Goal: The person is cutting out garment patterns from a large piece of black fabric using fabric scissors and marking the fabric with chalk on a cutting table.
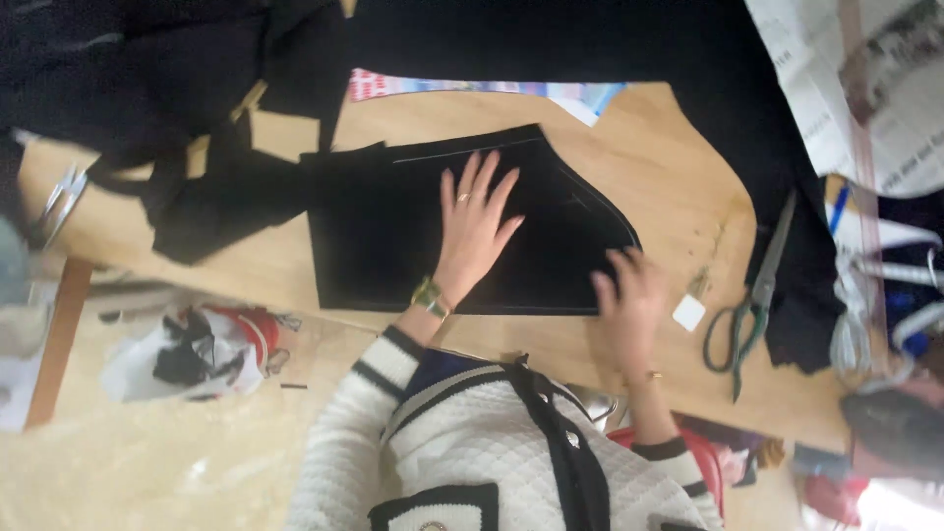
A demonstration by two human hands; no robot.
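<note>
While both palms are lying flat and spread, left hand and right hand are pressing the black fabric piece, its long axis running along the table, curved end toward the scissors.

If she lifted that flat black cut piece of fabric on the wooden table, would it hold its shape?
Probably not. The black cut piece of fabric lies thin and flat under her left hand, so it would likely droop. It looks light and may slide on the smooth wooden table.

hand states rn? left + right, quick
Left hand: open, fingers spread, palm flat on the black fabric piece, holding nothing.
Right hand: open, blurred, resting on the fabric's edge near the white chalk; no grip visible.
</note>
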